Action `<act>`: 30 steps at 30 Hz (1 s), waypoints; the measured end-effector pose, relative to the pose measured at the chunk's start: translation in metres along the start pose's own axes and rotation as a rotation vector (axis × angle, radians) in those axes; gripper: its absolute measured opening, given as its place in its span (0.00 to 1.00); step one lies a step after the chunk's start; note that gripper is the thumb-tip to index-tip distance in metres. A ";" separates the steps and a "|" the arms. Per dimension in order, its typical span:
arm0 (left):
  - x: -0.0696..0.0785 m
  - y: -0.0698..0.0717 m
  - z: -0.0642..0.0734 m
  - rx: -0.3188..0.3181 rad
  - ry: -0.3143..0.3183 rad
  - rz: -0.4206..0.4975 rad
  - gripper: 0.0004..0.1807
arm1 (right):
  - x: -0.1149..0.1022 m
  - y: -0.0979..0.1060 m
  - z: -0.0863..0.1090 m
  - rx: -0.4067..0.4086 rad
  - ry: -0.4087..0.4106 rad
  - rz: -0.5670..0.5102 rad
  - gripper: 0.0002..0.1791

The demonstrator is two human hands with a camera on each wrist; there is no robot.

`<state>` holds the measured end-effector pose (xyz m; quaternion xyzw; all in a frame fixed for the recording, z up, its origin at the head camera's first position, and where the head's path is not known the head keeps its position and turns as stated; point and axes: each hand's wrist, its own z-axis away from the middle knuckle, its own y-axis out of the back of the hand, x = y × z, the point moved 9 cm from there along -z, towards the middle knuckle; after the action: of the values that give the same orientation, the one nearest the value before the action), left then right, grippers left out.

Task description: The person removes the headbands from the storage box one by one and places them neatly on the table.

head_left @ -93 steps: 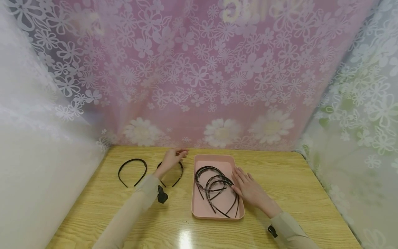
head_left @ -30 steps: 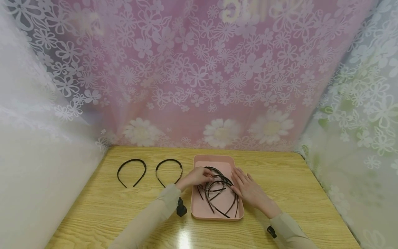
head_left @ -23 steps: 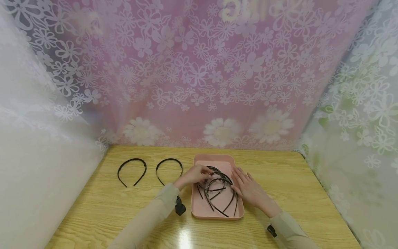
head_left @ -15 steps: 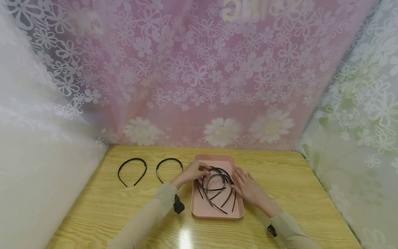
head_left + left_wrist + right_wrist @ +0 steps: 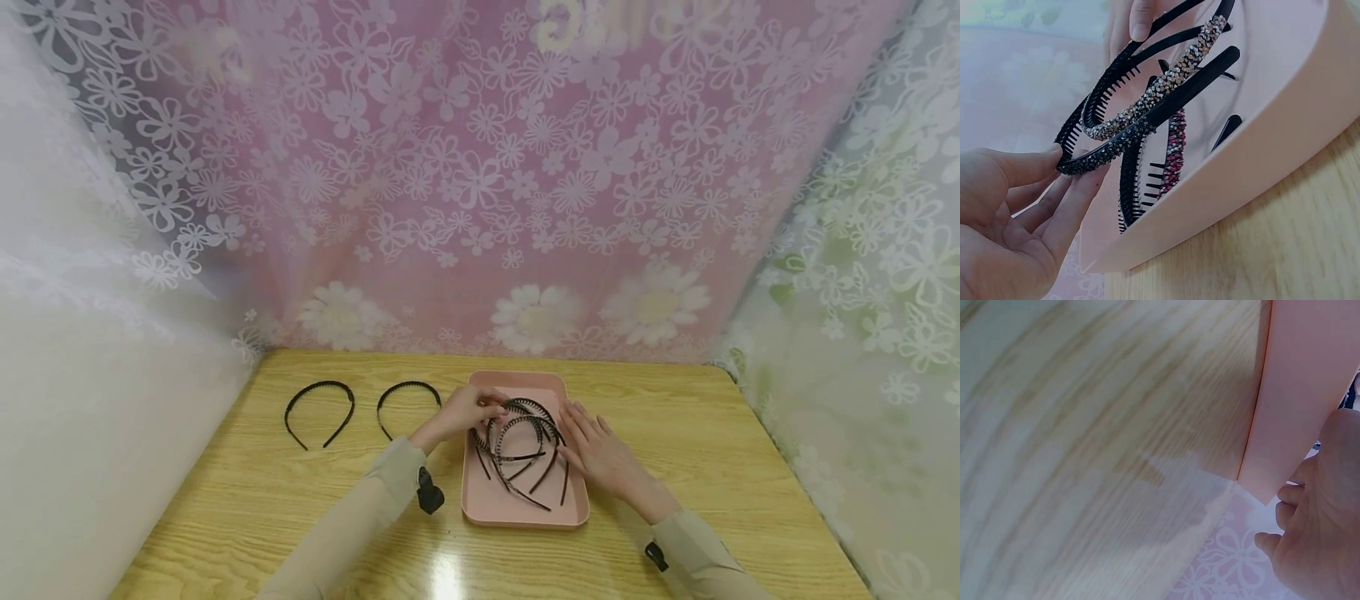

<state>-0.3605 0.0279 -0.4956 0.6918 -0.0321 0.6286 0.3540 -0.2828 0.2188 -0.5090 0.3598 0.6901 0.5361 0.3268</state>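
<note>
My left hand (image 5: pixel 459 412) is over the left side of a pink tray (image 5: pixel 487 515). In the left wrist view, its thumb and fingers pinch the bend of a black headband (image 5: pixel 1104 150) with dark glitter and inner teeth. Across it lies a headband with silvery glitter (image 5: pixel 1160 90); beneath is one with pink and red glitter (image 5: pixel 1175 140). They overlap inside the tray. My right hand (image 5: pixel 603 454) rests along the tray's right rim with fingers extended. One of its digits (image 5: pixel 1141 20) is beside the headbands in the left wrist view.
Two black headbands lie apart on the wooden table (image 5: pixel 712 467), left of the tray: a far-left headband (image 5: pixel 318 383) and a nearer headband (image 5: pixel 408 383), partly hidden by my left hand. A flowered pink curtain (image 5: pixel 450 208) stands behind the table, with pale sheets at both sides.
My left hand moved from above the table headband into the tray and took hold of a headband. Lately it shifted slightly left and away, dragging the overlapping headbands. My right hand stayed put.
</note>
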 end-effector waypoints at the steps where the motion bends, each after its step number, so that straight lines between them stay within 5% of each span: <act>1: 0.000 0.002 0.000 0.006 0.001 0.002 0.17 | 0.001 -0.001 0.000 -0.007 -0.004 0.000 0.35; 22: 0.012 0.032 0.004 0.133 -0.038 0.059 0.18 | -0.001 -0.003 0.001 -0.042 -0.006 0.026 0.37; 30: 0.022 0.039 0.010 0.136 -0.059 0.123 0.18 | -0.001 -0.003 0.001 -0.052 -0.021 0.012 0.37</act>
<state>-0.3662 0.0019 -0.4583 0.7290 -0.0421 0.6293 0.2660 -0.2822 0.2178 -0.5118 0.3610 0.6704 0.5518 0.3401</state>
